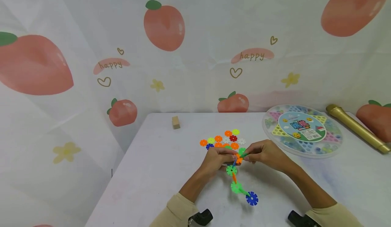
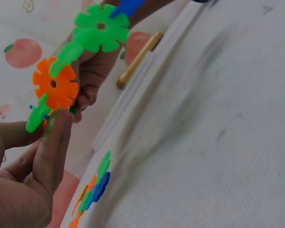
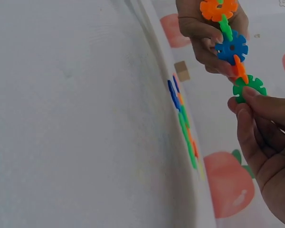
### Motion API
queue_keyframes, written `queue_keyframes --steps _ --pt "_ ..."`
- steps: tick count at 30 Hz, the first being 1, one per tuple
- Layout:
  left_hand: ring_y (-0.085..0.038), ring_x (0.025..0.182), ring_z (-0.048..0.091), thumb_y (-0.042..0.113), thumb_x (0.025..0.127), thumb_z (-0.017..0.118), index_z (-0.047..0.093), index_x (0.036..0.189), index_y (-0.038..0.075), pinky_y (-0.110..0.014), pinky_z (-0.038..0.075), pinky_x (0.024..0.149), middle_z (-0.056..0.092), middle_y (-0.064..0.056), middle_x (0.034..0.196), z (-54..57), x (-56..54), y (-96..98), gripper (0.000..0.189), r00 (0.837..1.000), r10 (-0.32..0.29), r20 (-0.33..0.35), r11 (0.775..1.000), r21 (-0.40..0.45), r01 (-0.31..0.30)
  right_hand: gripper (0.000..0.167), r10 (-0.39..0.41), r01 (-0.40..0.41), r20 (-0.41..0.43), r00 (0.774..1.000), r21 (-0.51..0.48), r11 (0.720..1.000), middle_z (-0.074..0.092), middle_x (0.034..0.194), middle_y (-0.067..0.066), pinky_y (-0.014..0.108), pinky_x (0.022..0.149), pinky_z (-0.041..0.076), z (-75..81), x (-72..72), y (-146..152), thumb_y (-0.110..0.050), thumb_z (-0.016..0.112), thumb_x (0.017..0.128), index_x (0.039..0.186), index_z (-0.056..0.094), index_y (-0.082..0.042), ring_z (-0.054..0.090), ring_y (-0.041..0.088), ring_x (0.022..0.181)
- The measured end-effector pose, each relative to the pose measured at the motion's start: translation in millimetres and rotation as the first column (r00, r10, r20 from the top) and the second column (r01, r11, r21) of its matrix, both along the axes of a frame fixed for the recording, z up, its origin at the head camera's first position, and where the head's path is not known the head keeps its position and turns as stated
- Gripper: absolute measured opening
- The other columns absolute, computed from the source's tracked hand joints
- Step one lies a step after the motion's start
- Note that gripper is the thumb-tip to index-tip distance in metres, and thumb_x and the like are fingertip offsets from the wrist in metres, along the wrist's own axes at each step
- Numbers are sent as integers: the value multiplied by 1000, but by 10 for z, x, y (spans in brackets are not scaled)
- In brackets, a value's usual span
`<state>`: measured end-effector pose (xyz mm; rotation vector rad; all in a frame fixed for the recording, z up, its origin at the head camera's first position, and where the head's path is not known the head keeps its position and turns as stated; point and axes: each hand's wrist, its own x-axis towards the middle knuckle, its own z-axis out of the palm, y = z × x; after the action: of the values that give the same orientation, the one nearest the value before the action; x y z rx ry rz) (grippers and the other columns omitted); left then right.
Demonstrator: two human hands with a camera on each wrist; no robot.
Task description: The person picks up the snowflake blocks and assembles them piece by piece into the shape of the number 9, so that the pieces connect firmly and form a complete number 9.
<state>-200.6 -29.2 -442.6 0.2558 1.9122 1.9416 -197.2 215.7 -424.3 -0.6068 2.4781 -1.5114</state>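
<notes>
left hand (image 1: 215, 159): pinches the disc chain (image 1: 231, 170), which hangs towards five o'clock
right hand (image 1: 266, 154): pinches the green end disc (image 3: 258, 87)
slotted joint (image 3: 245, 79): a skewed push could twist it loose — thin discs likely grip little
hanging tail (image 1: 236, 187): its swing may tug a joint apart, dropping the blue disc (image 1: 252, 198)
loose discs (image 1: 218, 138): at eleven o'clock from the hands — a stray knuckle might scatter them

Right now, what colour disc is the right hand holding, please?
Green disc, clearest in the right wrist view.
</notes>
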Motion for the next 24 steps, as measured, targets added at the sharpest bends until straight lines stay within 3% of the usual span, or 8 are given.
queue_keyframes --steps 5,14,19,24 --pt "-25 96 81 19 99 74 80 114 6 -27 63 72 82 -13 101 11 -6 -4 21 999 -20 41 1000 16 19 16 -1 2 21 1000 -12 1000 78 92 14 33 76 64 -6 -36 48 -14 76 98 108 78 -2 73 22 79" --pt "-15 92 74 23 99 76 79 118 -1 -41 63 93 79 -5 105 62 -31 -41 31 999 -35 -9 999 -13 35 14 11 -10 17 1000 -24 1000 78 93 17 31 75 63 -3 -28 11 -14 76 98 106 80 -3 74 27 79" --pt "-16 89 76 25 94 82 80 118 7 -36 64 88 80 -3 104 86 -10 -18 30 997 -48 -67 996 -76 43 13 20 -20 21 1000 -24 1000 77 93 18 32 75 63 -8 -11 -31 -16 76 98 104 80 -5 72 23 78" --pt "-16 80 76 23 91 85 83 111 14 -30 64 78 80 -2 94 96 13 3 22 992 -30 -124 993 -114 15 11 19 -18 27 999 -17 1000 78 95 17 36 76 63 -42 -8 -58 -18 76 99 104 81 -9 73 29 80"
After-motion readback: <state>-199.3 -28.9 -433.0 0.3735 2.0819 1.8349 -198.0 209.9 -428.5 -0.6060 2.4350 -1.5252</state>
